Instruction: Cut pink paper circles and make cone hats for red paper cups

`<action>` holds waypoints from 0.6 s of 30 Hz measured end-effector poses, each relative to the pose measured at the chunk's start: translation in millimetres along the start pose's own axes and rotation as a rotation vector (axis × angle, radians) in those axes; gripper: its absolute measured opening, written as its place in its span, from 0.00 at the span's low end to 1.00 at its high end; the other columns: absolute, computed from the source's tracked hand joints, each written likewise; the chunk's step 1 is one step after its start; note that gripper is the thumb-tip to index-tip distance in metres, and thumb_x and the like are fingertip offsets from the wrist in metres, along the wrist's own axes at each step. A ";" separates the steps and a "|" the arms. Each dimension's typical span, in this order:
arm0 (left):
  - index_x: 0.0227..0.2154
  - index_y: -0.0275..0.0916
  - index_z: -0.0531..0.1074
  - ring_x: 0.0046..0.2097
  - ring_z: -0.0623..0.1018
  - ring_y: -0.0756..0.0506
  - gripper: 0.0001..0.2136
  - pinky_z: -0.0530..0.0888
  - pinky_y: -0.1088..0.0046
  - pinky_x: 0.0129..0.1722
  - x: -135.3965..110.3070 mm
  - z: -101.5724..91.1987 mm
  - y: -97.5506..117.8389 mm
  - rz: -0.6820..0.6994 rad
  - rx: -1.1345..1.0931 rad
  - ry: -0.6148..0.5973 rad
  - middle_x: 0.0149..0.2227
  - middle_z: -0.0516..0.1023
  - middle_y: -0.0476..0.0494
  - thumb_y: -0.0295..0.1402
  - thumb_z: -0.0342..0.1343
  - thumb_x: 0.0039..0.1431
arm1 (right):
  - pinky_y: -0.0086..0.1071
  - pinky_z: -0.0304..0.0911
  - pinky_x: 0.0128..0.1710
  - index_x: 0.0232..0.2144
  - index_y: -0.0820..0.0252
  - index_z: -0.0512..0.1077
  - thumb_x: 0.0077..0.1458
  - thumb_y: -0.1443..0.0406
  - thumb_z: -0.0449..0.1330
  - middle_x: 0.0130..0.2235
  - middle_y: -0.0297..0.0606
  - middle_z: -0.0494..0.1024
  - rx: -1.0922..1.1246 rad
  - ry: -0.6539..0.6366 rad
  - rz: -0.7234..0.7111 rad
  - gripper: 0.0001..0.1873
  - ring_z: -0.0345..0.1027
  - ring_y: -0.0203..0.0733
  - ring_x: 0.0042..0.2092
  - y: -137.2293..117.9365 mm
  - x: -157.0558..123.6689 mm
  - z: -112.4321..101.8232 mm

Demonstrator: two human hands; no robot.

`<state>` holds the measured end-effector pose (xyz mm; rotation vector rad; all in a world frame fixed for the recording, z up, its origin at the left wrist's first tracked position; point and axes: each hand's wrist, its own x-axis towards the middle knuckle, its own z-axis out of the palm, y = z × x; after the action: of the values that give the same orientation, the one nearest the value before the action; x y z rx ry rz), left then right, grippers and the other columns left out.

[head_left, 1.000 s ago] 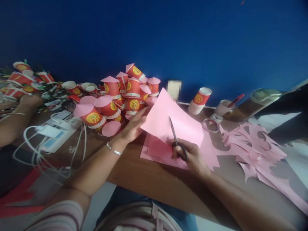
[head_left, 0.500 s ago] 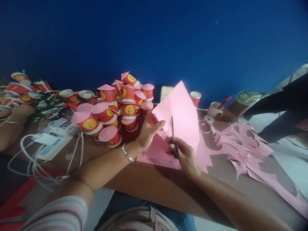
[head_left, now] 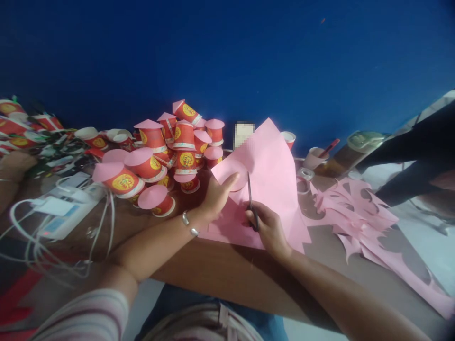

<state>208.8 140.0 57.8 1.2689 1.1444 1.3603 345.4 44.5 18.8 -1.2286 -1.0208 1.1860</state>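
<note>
One pale cup (head_left: 313,160) holds something red (head_left: 329,148); right hand (head_left: 271,230), scissors (head_left: 250,192).

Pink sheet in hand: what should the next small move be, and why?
I'd probably turn the pink sheet slightly with the left hand, guiding its rounded part past the scissors: the left thumb rests on that part, and the right hand holds the scissors with the blades close beside its curved edge.

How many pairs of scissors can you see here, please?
1: the scissors in the right hand, at the pink sheet held by the left hand. Others may be hidden in the clutter at far left.
</note>
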 end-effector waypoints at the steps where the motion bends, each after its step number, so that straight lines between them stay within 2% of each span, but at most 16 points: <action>1: 0.46 0.34 0.77 0.57 0.78 0.31 0.25 0.70 0.51 0.64 1.9 -1.1 -1.9 0.007 0.018 0.007 0.44 0.83 0.36 0.48 0.70 0.53 | 0.35 0.72 0.30 0.43 0.61 0.78 0.47 0.42 0.71 0.29 0.36 0.76 0.000 0.003 0.008 0.33 0.73 0.40 0.29 0.4 0.5 0.0; 6: 0.42 0.34 0.78 0.54 0.79 0.33 0.21 0.69 0.51 0.65 2.5 -3.7 -5.0 0.015 0.015 -0.037 0.39 0.83 0.38 0.47 0.68 0.55 | 0.34 0.72 0.29 0.43 0.61 0.78 0.48 0.42 0.70 0.28 0.35 0.76 -0.032 0.002 0.008 0.32 0.73 0.40 0.28 -2.9 0.9 -1.0; 13: 0.43 0.34 0.78 0.57 0.79 0.35 0.20 0.69 0.56 0.65 -1.9 -2.5 -3.7 0.041 0.008 -0.038 0.44 0.83 0.38 0.45 0.67 0.56 | 0.33 0.72 0.29 0.43 0.61 0.78 0.49 0.41 0.68 0.26 0.33 0.75 -0.047 0.002 0.004 0.32 0.74 0.41 0.28 -7.3 -1.1 -1.7; 18: 0.45 0.33 0.78 0.55 0.80 0.36 0.21 0.69 0.56 0.65 -3.7 -4.0 -1.9 0.024 0.043 -0.021 0.46 0.83 0.37 0.46 0.67 0.56 | 0.33 0.72 0.29 0.43 0.61 0.78 0.50 0.41 0.68 0.25 0.32 0.74 -0.054 -0.004 -0.009 0.32 0.75 0.41 0.28 -8.6 -1.8 -2.1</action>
<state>205.0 136.5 55.2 1.3284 1.1524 1.3437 348.1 42.7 27.2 -1.2625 -1.0668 1.1609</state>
